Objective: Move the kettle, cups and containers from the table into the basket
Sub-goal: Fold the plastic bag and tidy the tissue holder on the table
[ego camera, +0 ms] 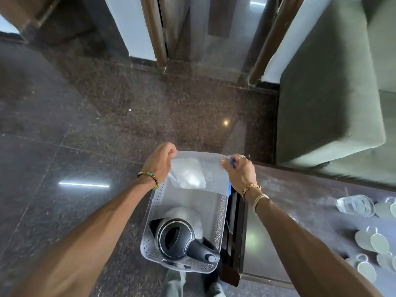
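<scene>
Kettle: it's in. The steel kettle with the black lid and handle (pixel 180 236) sits upright in the near end of the basket.
Basket: the pale grey perforated plastic basket (pixel 220 221) is down on the floor, hard against the side of the tabletop.
Container: in the air right now. A translucent rectangular plastic container with a blue clip (pixel 197 168) hangs over the basket's far end, not yet set down. There's something whitish inside, and I can't tell what.
Left hand: the left hand (pixel 160 161) has its fingers curled round the container's left edge.
Right hand: the right hand (pixel 240 172) pinches the right edge, just by the blue clip.
Left on the table: on the dark glossy tabletop (pixel 300 200) stand a clear drinking glass (pixel 355 205) and a cluster of pale green round cups (pixel 372 241), well apart from the basket.
Progress: my read is early to middle. One piece is stowed and one hangs over the basket. The glass and cups are untouched, and more may sit past the frame's right edge.
</scene>
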{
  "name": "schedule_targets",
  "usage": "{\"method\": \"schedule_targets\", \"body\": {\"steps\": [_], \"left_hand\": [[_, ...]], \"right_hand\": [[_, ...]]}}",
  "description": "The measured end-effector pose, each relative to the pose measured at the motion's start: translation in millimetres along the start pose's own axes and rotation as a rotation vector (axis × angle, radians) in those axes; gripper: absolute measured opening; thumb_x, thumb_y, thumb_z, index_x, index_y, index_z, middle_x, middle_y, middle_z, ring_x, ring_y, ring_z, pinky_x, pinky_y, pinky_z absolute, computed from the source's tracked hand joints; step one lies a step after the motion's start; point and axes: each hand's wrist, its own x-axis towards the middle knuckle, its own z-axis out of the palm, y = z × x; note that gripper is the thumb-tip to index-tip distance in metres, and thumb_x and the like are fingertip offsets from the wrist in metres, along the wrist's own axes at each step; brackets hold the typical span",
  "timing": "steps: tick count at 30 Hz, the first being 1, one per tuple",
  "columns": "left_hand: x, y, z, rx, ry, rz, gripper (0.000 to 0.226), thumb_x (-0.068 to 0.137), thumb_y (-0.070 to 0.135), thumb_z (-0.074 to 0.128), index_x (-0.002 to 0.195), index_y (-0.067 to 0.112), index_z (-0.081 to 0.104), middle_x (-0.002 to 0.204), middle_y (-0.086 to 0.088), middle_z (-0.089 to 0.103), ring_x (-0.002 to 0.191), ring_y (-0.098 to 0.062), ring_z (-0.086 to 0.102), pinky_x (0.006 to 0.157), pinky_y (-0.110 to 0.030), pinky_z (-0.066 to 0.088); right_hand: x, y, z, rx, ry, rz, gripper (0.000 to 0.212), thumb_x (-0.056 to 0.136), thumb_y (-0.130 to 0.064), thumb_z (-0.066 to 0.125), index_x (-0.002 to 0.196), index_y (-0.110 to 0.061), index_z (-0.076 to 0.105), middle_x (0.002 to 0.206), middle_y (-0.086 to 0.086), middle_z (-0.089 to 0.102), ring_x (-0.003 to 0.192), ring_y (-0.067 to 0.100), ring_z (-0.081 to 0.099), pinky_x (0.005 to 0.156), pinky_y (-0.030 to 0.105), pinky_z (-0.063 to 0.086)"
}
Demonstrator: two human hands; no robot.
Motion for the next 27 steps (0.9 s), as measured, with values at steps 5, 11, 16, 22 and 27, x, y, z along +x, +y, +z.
{"method": "schedule_targets", "body": {"steps": [5, 11, 16, 22, 27], "left_hand": [[4.2, 62.9, -62.2, -0.186, 0.167, -0.098, 0.009, 0.092, 0.015, 0.051, 0.094, 0.020, 0.059, 0.095, 0.003, 0.064, 0.086, -0.017, 0.060, 0.071, -0.031, 0.049], [-25.3, 169.1, -104.3, -0.292, 0.371, -0.041, 0.019, 0.084, 0.021, 0.065, 0.102, 0.016, 0.064, 0.102, 0.000, 0.059, 0.098, -0.022, 0.058, 0.088, -0.040, 0.049], [-62.7, 264.3, -123.4, -0.587, 0.125, 0.069, 0.038, 0.071, 0.067, 0.065, 0.081, 0.030, 0.062, 0.077, 0.011, 0.069, 0.072, -0.011, 0.067, 0.064, -0.035, 0.056], [-82.1, 320.0, -127.6, -0.585, 0.067, 0.097, 0.053, 0.060, 0.073, 0.072, 0.084, 0.027, 0.060, 0.078, 0.002, 0.072, 0.066, -0.014, 0.070, 0.060, -0.034, 0.059], [-92.8, 338.0, -117.2, -0.796, -0.012, 0.112, 0.039, 0.077, 0.049, 0.074, 0.095, 0.016, 0.061, 0.084, -0.006, 0.073, 0.066, -0.020, 0.072, 0.069, -0.042, 0.062]], "right_hand": [[-20.0, -72.7, -65.8, 0.202, 0.051, -0.066, 0.033, 0.088, -0.041, 0.067, 0.064, -0.019, 0.065, 0.057, -0.002, 0.065, 0.053, 0.012, 0.056, 0.058, 0.035, 0.049], [-51.6, -137.6, -136.8, 0.352, 0.075, -0.084, 0.033, 0.081, -0.040, 0.073, 0.068, -0.009, 0.071, 0.059, 0.000, 0.061, 0.054, 0.011, 0.053, 0.049, 0.028, 0.050], [-71.2, -168.7, -189.1, 0.476, 0.035, -0.063, 0.022, 0.079, -0.035, 0.080, 0.071, -0.015, 0.075, 0.066, 0.002, 0.072, 0.059, 0.016, 0.070, 0.052, 0.033, 0.058], [-89.5, -178.0, -237.2, 0.563, 0.087, -0.054, 0.017, 0.077, -0.031, 0.084, 0.075, -0.017, 0.074, 0.066, -0.003, 0.071, 0.053, 0.012, 0.068, 0.054, 0.034, 0.060], [-103.1, -166.8, -258.8, 0.582, 0.042, -0.035, 0.011, 0.082, -0.026, 0.080, 0.081, -0.017, 0.073, 0.076, 0.002, 0.074, 0.062, 0.016, 0.073, 0.054, 0.031, 0.061]]}}
